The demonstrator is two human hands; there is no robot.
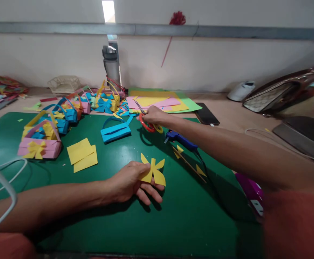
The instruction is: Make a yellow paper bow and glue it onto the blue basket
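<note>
Possibly, the yellow bow-shaped paper cutout (pixel 159 177), pinched by the left hand's (pixel 132 180) fingers over the green counter (pixel 114 230), could crease if squeezed; the right hand (pixel 154 116) grips red-and-yellow-handled metal scissors (pixel 144 125), whose tips might snag stacked coloured paper (pixel 173 102).

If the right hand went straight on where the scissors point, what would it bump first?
Probably the coloured paper sheets: the scissors in the right hand point that way. How high the hand is isn't clear, so it might pass over them.
</note>
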